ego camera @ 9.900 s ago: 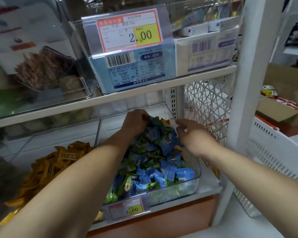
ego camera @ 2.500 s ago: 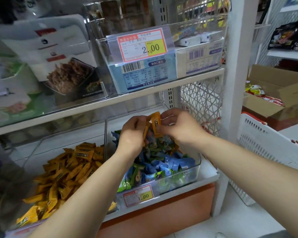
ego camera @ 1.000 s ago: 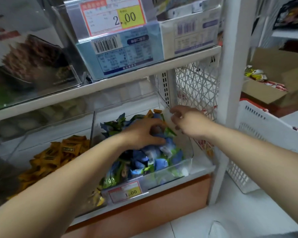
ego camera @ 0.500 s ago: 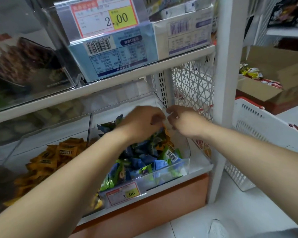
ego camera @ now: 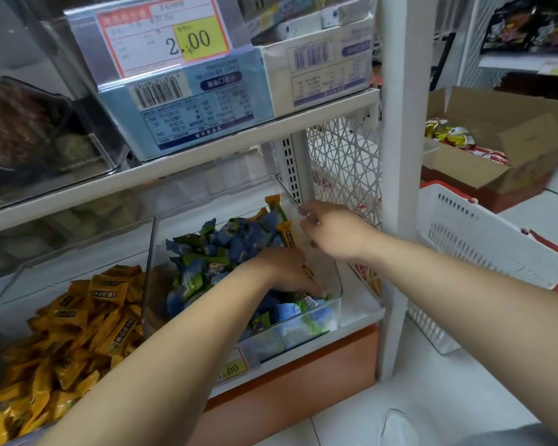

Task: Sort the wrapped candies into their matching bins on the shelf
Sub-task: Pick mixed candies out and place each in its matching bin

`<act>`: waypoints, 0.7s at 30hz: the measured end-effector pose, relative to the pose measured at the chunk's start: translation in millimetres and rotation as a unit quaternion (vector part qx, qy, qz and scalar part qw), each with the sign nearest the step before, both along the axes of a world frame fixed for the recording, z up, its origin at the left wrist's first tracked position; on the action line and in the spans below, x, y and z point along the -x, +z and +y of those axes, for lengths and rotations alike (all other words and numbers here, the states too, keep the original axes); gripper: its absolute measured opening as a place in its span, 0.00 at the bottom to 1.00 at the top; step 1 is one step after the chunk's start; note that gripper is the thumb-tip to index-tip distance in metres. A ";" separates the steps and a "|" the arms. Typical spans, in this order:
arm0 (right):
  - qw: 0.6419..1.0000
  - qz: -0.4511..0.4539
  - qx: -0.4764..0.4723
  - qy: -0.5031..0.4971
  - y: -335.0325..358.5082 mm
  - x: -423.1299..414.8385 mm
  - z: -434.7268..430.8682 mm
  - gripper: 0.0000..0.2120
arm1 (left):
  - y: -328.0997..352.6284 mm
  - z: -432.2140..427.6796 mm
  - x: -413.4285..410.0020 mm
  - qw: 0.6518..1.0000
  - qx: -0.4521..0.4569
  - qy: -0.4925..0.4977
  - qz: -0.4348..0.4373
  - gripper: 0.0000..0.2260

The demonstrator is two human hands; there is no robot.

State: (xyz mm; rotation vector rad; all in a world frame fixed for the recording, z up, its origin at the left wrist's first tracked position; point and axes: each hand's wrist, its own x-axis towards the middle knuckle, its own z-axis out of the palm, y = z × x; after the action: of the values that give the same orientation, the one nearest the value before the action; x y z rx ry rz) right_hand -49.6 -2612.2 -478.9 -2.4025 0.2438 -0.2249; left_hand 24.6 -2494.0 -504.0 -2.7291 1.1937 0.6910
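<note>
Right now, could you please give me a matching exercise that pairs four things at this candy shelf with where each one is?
Things:
1. pile of orange candies
2. left hand
3. 2.00 price tag
4. cardboard box

Places:
A. right of the white shelf post
B. in the left clear bin
C. down among the blue and green candies
D. just above the blue box

Pairs: 1-B; 2-C; 3-D; 4-A.

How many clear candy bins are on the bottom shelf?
2: left bin holds orange candies; right bin holds mostly blue ones. More may sit beyond the left edge.
</note>
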 end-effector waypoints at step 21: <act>1.000 -0.004 0.009 0.002 3.8 1.1 2.0 0.14 | 14.3 44.0 -13.6 0.936 0.321 0.089 0.118 0.08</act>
State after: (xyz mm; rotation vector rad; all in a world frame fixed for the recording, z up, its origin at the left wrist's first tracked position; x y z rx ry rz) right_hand -50.7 -2610.2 -475.1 -2.4190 0.2337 -0.2341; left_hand 38.2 -2449.9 -489.7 -3.4032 1.4446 0.7749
